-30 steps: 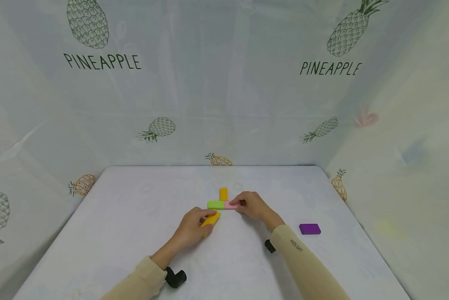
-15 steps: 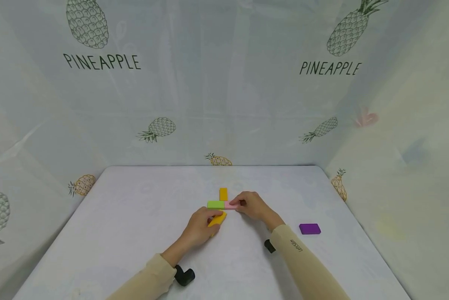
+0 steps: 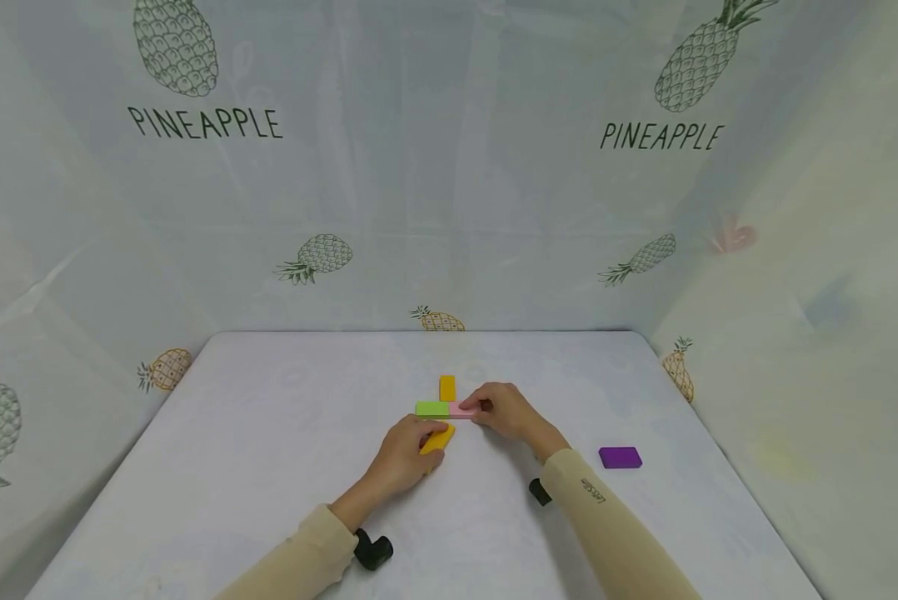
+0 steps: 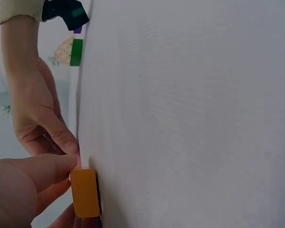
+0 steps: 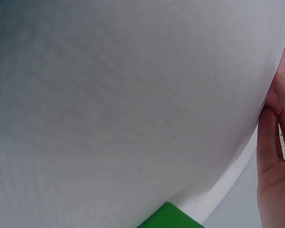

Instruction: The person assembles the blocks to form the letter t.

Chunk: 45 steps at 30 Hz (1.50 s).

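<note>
In the head view a light green block (image 3: 432,409) and a pink block (image 3: 455,412) lie end to end in a row on the white table. Behind their join a yellow-orange block (image 3: 447,388) stands out at a right angle. My right hand (image 3: 505,410) pinches the pink block by its right end, covering part of it. Just in front of the row, my left hand (image 3: 404,454) grips another yellow block (image 3: 437,439), held slantwise between thumb and fingers. The left wrist view shows this yellow block's end face (image 4: 85,193); contact with the row cannot be told.
To the right lies a purple block (image 3: 620,457). A dark green block (image 5: 171,219) appears at the bottom of the right wrist view; the right arm hides it from the head camera. Black wrist devices (image 3: 374,550) sit by the sleeves. Pineapple-print sheeting (image 3: 449,167) encloses the white table (image 3: 284,392).
My left hand has moved right with the yellow block, towards the front of the green and pink row, slowing in the last half second. My right hand stays on the pink block.
</note>
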Motion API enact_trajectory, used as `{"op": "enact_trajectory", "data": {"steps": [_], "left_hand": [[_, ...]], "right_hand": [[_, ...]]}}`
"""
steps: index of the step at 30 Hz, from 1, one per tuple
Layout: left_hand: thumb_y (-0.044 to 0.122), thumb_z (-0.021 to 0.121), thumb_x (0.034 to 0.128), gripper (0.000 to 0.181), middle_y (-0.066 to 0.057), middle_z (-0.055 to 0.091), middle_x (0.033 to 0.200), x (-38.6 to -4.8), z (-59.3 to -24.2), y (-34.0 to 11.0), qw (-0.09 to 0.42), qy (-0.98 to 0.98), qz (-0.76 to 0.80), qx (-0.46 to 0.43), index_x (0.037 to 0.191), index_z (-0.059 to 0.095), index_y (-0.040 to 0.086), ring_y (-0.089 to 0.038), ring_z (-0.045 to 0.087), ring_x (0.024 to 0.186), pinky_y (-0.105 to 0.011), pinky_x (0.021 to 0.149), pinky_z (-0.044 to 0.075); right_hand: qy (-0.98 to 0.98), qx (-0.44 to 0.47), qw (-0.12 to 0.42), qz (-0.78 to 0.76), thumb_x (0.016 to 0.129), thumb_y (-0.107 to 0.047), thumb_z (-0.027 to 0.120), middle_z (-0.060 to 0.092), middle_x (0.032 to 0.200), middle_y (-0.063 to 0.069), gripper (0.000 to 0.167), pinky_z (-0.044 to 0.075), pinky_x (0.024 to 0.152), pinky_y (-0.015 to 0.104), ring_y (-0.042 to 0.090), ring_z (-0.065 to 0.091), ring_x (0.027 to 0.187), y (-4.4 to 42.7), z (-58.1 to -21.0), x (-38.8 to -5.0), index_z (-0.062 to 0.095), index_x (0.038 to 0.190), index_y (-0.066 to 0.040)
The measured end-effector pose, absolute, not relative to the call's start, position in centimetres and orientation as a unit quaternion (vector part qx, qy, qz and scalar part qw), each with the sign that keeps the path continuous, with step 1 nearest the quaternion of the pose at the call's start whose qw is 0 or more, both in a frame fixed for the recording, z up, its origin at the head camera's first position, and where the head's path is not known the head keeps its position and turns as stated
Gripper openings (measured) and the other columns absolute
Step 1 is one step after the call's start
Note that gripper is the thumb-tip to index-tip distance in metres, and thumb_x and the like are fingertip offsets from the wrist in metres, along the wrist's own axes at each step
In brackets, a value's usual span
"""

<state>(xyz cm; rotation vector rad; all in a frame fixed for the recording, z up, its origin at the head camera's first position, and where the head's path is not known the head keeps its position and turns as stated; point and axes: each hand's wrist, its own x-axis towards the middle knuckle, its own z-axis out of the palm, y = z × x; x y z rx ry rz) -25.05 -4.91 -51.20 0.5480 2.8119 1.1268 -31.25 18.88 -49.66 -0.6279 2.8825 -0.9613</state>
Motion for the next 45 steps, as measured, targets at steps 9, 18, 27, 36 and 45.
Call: {"op": "enact_trajectory", "data": {"steps": [9, 18, 27, 36, 45], "left_hand": [[0.027, 0.082, 0.0942, 0.049, -0.001, 0.062, 0.111, -25.7, -50.7, -6.5, 0.057, 0.910, 0.328, 0.247, 0.140, 0.070, 0.015, -0.013, 0.054, 0.091, -0.029, 0.078, 0.048], [0.026, 0.086, 0.0914, 0.057, 0.000, 0.058, 0.139, -26.5, -50.1, -8.8, 0.108, 0.888, 0.314, 0.319, 0.145, 0.066, 0.021, -0.012, 0.061, 0.102, -0.027, 0.085, 0.054], [0.018, 0.084, 0.0931, 0.054, -0.003, 0.050, 0.159, -27.6, -50.3, -10.1, 0.117, 0.863, 0.289, 0.398, 0.144, 0.068, 0.020, -0.008, 0.065, 0.110, -0.025, 0.096, 0.056], [0.011, 0.080, 0.0958, 0.050, -0.007, 0.056, 0.157, -28.0, -49.8, -10.3, 0.088, 0.852, 0.240, 0.458, 0.144, 0.068, 0.012, -0.021, 0.060, 0.136, -0.037, 0.111, 0.052], [0.018, 0.080, 0.0977, 0.049, -0.002, 0.059, 0.154, -27.9, -50.2, -10.2, 0.077, 0.859, 0.216, 0.458, 0.144, 0.068, 0.013, -0.021, 0.054, 0.144, -0.043, 0.117, 0.046]], "right_hand": [[0.924, -0.210, 0.024, -0.320, 0.095, 0.000, 0.078, 0.075, 0.109, -0.001, 0.025, 0.050, 0.080, 0.026, 0.014, 0.057, 0.089, 18.8, -49.4, -31.1, 0.083, 0.114, -0.014], [0.922, -0.212, 0.023, -0.322, 0.094, 0.000, 0.078, 0.075, 0.109, -0.001, 0.024, 0.050, 0.080, 0.024, 0.013, 0.057, 0.089, 18.9, -49.3, -31.1, 0.083, 0.114, -0.013], [0.922, -0.214, 0.021, -0.322, 0.095, 0.000, 0.078, 0.075, 0.108, -0.001, 0.024, 0.049, 0.078, 0.024, 0.013, 0.056, 0.088, 19.0, -49.6, -31.2, 0.083, 0.113, -0.014], [0.924, -0.216, 0.018, -0.316, 0.095, -0.001, 0.078, 0.075, 0.109, -0.001, 0.023, 0.051, 0.080, 0.025, 0.013, 0.057, 0.089, 18.9, -49.6, -31.1, 0.083, 0.114, -0.014], [0.926, -0.207, 0.021, -0.316, 0.096, -0.001, 0.077, 0.075, 0.110, -0.002, 0.023, 0.052, 0.083, 0.026, 0.013, 0.058, 0.092, 18.8, -49.6, -31.1, 0.083, 0.114, -0.014]]}}
